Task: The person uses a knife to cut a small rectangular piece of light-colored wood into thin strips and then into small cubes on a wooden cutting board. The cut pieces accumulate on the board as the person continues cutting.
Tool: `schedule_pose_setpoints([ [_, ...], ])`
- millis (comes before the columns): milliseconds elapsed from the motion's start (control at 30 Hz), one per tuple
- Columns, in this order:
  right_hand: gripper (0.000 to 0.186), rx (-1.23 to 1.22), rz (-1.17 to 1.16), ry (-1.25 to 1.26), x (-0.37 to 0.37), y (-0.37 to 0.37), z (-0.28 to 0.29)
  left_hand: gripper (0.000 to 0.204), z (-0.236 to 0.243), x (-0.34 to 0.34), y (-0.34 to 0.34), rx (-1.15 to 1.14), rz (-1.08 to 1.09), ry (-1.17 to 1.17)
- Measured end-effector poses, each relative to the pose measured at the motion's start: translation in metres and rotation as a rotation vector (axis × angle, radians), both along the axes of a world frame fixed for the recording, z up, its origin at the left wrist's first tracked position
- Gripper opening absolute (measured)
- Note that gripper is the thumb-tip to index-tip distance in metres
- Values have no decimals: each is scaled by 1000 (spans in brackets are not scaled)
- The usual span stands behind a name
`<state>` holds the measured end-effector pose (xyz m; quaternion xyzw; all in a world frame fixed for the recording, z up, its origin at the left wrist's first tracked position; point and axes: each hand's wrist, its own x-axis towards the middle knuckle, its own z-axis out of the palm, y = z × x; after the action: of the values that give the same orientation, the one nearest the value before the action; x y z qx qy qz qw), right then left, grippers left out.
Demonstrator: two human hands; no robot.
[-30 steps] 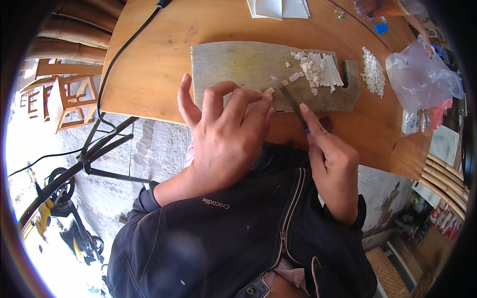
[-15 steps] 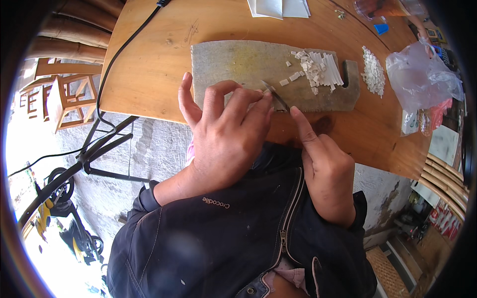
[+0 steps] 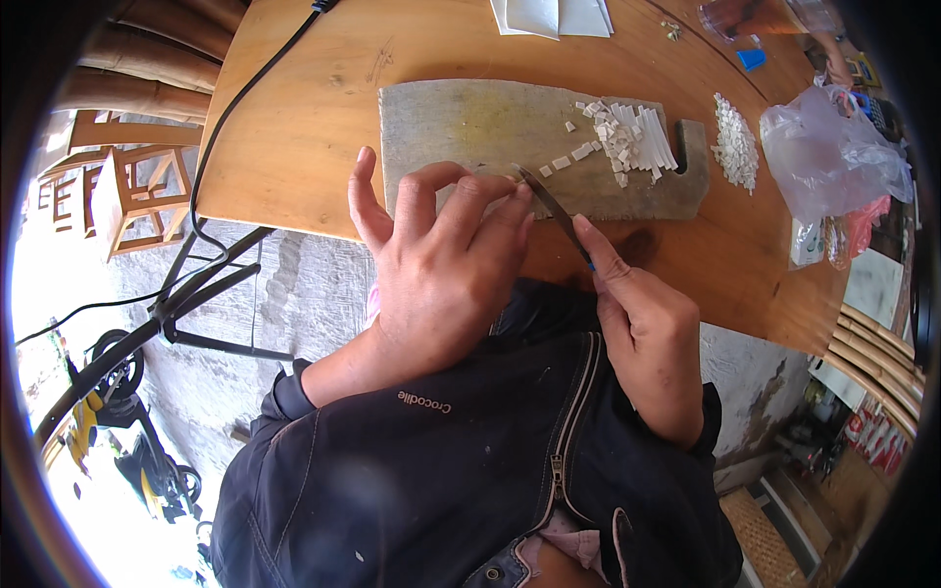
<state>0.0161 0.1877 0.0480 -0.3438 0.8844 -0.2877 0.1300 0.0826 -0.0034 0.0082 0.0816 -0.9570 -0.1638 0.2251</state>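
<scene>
My right hand (image 3: 652, 338) is closed round the handle of a knife (image 3: 555, 212), its dark blade slanting up and left over the front of a worn grey wooden cutting board (image 3: 441, 118). My left hand (image 3: 446, 245) bends over the board's front edge, thumb and forefinger pressed together beside the blade's tip. What they pinch is mostly hidden; only a pale bit shows. The little finger sticks up apart. A few small white pieces (image 3: 561, 162) trail right from the knife towards a heap of cut white bits (image 3: 613, 132) and a row of white strips (image 3: 652, 139).
Right of the board, a second pile of white bits (image 3: 735, 145) lies on the wooden table (image 3: 294, 127), beside a clear plastic bag (image 3: 833, 147). White papers (image 3: 549, 15), a blue scrap (image 3: 752, 59) and a glass of brown drink (image 3: 750, 15) sit farther back. A black cable (image 3: 240, 108) crosses the left.
One more small white piece lies on the board just right of the blade. The knife has shifted slightly, and my left fingertips have drawn a little to the left.
</scene>
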Motion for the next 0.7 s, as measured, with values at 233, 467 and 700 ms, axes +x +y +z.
schedule_pose_setpoints([
  [233,76,135,1,140,8,-5,5,23,-4,-1,-2,9,-30,53],
  [467,71,-13,-29,-47,-3,0,2,23,-5,3,-4,13,-43,40],
  [700,76,-13,31,41,-1,1,-4,26,-2,3,-5,16,-37,18],
])
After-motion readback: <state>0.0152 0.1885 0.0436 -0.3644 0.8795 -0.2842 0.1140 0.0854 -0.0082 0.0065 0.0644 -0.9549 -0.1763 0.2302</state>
